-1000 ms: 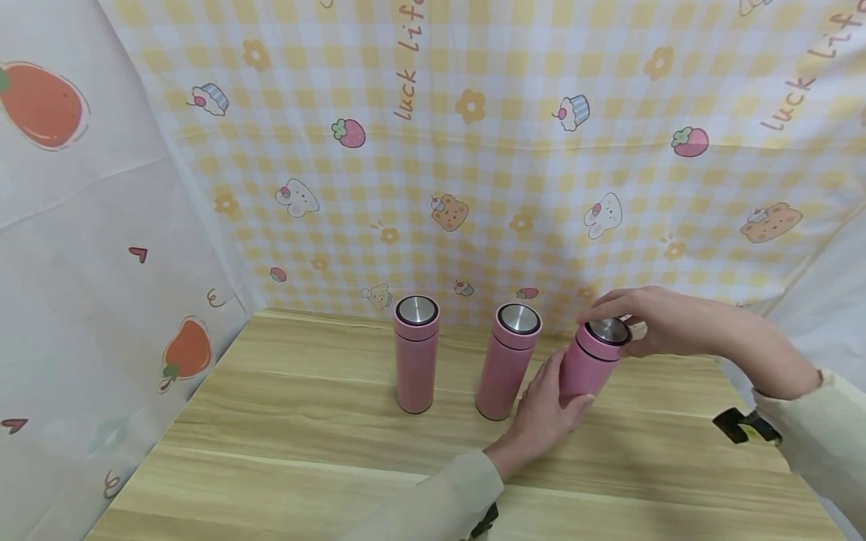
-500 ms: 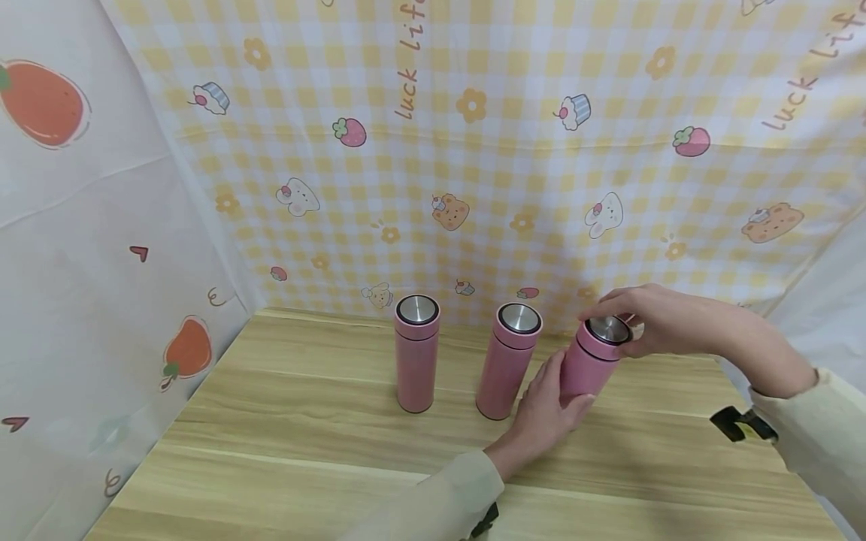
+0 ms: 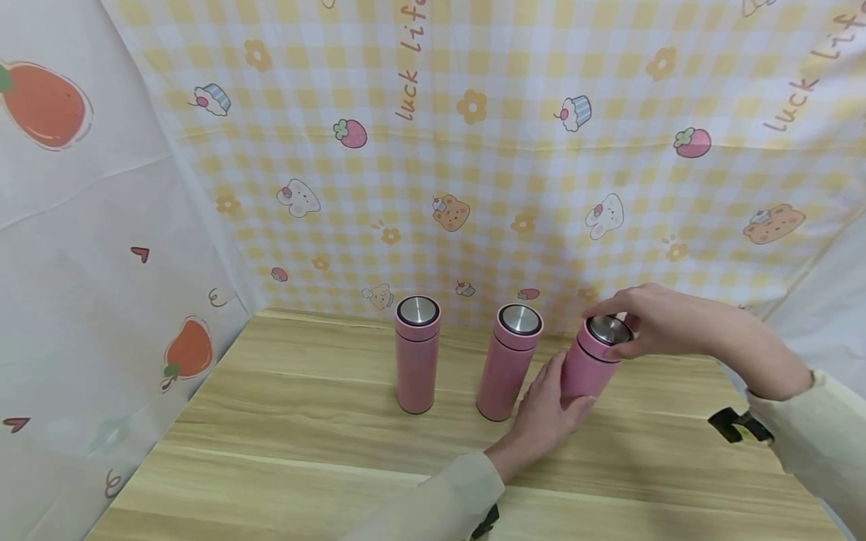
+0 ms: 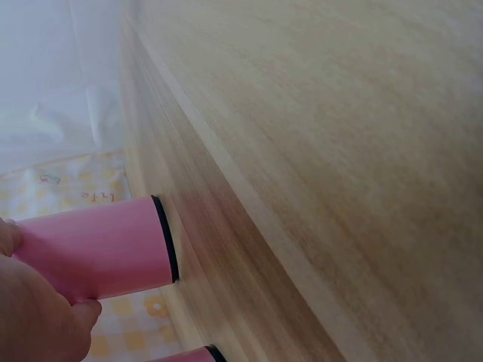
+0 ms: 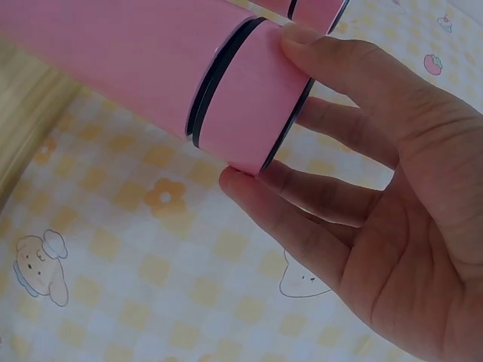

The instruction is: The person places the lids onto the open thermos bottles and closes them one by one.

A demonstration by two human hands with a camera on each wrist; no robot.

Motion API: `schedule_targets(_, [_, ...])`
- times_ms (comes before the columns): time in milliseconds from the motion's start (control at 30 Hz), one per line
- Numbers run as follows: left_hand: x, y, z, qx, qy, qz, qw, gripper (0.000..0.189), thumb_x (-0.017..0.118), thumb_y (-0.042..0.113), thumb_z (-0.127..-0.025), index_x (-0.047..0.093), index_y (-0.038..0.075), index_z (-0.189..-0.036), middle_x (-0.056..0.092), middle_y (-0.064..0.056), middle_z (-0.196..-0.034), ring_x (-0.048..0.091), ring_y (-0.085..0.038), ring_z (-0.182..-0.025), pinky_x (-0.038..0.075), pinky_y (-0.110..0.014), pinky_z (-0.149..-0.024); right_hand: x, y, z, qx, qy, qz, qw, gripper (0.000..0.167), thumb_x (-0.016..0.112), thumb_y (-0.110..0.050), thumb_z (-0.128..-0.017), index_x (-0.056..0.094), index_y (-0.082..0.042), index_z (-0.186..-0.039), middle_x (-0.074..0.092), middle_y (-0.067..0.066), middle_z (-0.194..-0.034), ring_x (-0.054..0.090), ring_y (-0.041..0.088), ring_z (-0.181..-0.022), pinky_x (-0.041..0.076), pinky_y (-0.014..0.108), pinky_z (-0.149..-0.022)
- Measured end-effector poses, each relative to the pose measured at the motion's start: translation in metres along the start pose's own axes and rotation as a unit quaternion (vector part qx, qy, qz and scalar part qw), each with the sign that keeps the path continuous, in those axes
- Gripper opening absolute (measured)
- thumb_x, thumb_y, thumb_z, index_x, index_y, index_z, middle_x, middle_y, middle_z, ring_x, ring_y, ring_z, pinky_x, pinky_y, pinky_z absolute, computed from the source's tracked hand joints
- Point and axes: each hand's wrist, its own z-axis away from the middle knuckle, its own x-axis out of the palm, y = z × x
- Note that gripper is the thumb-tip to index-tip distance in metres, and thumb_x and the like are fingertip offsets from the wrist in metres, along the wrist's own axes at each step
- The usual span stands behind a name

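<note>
Three pink thermos bottles with silver-topped lids stand in a row: a left bottle (image 3: pixel 416 368), a middle bottle (image 3: pixel 506 372) and a right bottle (image 3: pixel 585 370). My left hand (image 3: pixel 544 417) grips the right bottle's body; in the left wrist view the bottle's black-rimmed base (image 4: pixel 164 240) shows near the table. With thumb and fingertips, my right hand (image 3: pixel 659 319) pinches that bottle's pink lid (image 5: pixel 253 94) from above. A dark line marks the joint between lid and body in the right wrist view.
The wooden table (image 3: pixel 284 443) carries all the bottles. Behind it hangs a yellow checked cloth (image 3: pixel 501 173) with printed cartoons, close to the bottles. A white printed cloth (image 3: pixel 88 285) borders the left side.
My right thumb has shifted a little leftward around the lid of the right bottle, and the right wrist has turned slightly. The left hand and the other two bottles have stayed put.
</note>
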Motion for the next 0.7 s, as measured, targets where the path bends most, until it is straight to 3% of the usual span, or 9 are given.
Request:
schedule_targets(267, [0.0002, -0.0001, -0.0001, 0.007, 0.000, 0.004, 1.0000, 0.071, 0.071, 0.034, -0.098, 0.033, 0.020, -0.156, 0.048, 0.006, -0.144, 0.051, -0.009, -0.124, 0.048, -0.036, -0.100, 0.0034, 0.0000, -0.0007, 0.003, 0.026, 0.024, 0.9994, 0.041, 0.086, -0.023, -0.082, 0.072, -0.008, -0.117, 0.062, -0.016, -0.079, 0.052, -0.001, -0.061, 0.049, 0.024, -0.055])
schedule_targets(533, [0.0009, -0.0007, -0.0004, 0.008, 0.000, -0.002, 1.0000, 0.071, 0.071, 0.034, -0.098, 0.033, 0.019, -0.156, 0.049, 0.006, -0.144, 0.051, -0.009, -0.124, 0.048, -0.036, -0.100, 0.0065, -0.0004, -0.0024, -0.003, 0.054, 0.057, 0.9969, 0.033, 0.085, -0.023, -0.081, 0.073, -0.010, -0.109, 0.063, -0.015, -0.078, 0.056, -0.002, -0.066, 0.053, 0.027, -0.059])
schedule_targets(700, [0.0006, -0.0017, -0.0010, 0.014, 0.005, -0.006, 0.9999, 0.071, 0.072, 0.033, -0.097, 0.034, 0.018, -0.155, 0.050, 0.005, -0.143, 0.052, -0.009, -0.122, 0.048, -0.035, -0.099, 0.0057, -0.0011, 0.0002, 0.014, 0.040, 0.054, 0.9977, 0.042, 0.086, -0.028, -0.084, 0.071, -0.008, -0.118, 0.065, -0.011, -0.082, 0.057, 0.000, -0.066, 0.053, 0.028, -0.060])
